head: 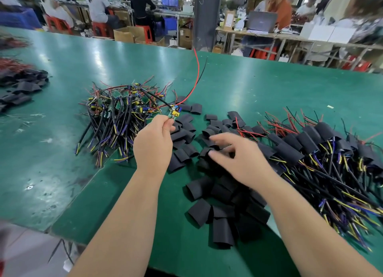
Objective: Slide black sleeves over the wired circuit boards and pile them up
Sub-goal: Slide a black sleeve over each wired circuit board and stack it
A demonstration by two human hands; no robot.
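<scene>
While the left hand (153,146) pinches one wired circuit board (175,112) above the green table (259,86), the right hand (238,158) spreads loose fingers.
It hangs blurred over the loose black sleeves (200,212), gripping nothing evident; bare boards (116,109) heap left, sleeved boards (310,146) pile right; the board's print is too small to read.

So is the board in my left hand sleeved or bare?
Bare: the board pinched by the left hand shows its parts uncovered.

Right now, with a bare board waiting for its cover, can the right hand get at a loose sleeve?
Probably yes: the right hand hovers right over the loose sleeves, fingers spread, with nothing lying between.
</scene>
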